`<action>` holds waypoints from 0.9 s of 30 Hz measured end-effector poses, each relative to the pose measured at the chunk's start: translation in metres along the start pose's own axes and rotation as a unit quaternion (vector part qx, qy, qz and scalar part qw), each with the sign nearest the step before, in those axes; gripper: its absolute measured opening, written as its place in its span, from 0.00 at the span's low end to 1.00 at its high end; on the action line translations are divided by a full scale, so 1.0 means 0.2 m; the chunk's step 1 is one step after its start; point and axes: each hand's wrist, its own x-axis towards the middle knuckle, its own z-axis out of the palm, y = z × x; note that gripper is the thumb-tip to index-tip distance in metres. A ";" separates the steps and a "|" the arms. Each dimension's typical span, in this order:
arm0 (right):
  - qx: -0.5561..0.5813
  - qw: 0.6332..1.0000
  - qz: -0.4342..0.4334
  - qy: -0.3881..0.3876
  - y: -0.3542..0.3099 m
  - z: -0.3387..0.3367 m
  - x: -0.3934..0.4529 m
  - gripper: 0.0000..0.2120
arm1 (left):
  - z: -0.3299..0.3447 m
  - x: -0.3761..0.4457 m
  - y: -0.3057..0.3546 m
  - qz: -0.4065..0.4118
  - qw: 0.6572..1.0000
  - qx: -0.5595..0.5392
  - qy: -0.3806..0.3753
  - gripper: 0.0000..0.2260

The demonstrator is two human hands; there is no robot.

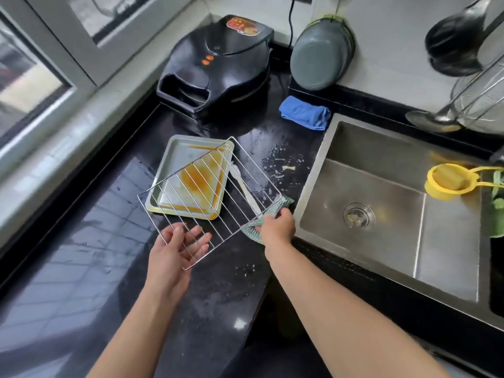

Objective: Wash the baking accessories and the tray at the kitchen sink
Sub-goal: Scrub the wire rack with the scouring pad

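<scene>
Holding the wire rack (210, 192) over the black counter (81, 255), the left hand (174, 249) lies palm up beneath its near corner, fingers spread and relaxed, while the right hand (276, 223) pinches a green scrubbing cloth (255, 230) against the rack's right corner, just beside the sink (381, 203). Under the rack sits the tray (177, 165), streaked with orange grease. Farther back, a black electric griddle (218, 64) and a folded blue cloth (305, 113); a yellow strainer (450, 181) rests across the sink's far side
</scene>
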 end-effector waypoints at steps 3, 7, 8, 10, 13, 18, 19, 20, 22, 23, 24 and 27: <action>0.068 0.997 0.022 -0.039 -0.19 -0.08 -0.05 0.13 | 0.02 -0.03 0.04 0.008 1.000 0.006 -0.008 0.05; 0.220 0.972 0.070 -0.050 -0.34 -0.36 -0.08 0.10 | 0.05 -0.05 0.04 0.008 1.000 0.021 -0.016 0.05; 0.257 0.962 0.085 -0.043 -0.35 -0.46 -0.07 0.10 | 0.07 -0.06 0.02 0.005 0.999 0.025 -0.020 0.05; 0.330 0.936 0.114 -0.047 -0.34 -0.70 -0.06 0.11 | 0.10 -0.05 -0.03 -0.005 0.999 0.038 -0.034 0.05; 0.384 0.916 0.113 -0.039 -0.32 -1.09 -0.02 0.15 | 0.23 -0.04 -0.16 -0.045 0.993 0.080 -0.080 0.05; 0.170 0.980 -0.054 0.089 -0.28 -1.45 -0.06 0.07 | 0.47 -0.06 -0.46 -0.114 0.959 0.199 -0.167 0.06; 0.053 0.984 -0.134 0.105 -0.24 -1.43 -0.07 0.08 | 0.51 -0.06 -0.52 -0.124 0.952 0.216 -0.180 0.07; -0.067 0.968 -0.218 0.107 -0.19 -1.40 -0.07 0.09 | 0.54 -0.05 -0.58 -0.132 0.945 0.232 -0.189 0.08; -0.283 0.882 -0.368 0.075 -0.03 -1.27 -0.11 0.05 | 0.58 -0.03 -0.64 -0.137 0.938 0.257 -0.187 0.07; -0.370 0.829 -0.416 0.043 0.06 -1.21 -0.14 0.05 | 0.59 -0.02 -0.65 -0.135 0.936 0.268 -0.182 0.06; -0.439 0.777 -0.451 0.010 0.16 -1.17 -0.16 0.13 | 0.60 -0.01 -0.65 -0.132 0.935 0.277 -0.177 0.06; -0.488 0.712 -0.503 -0.045 0.40 -1.20 -0.23 0.24 | 0.63 -0.01 -0.64 -0.136 0.929 0.296 -0.176 0.05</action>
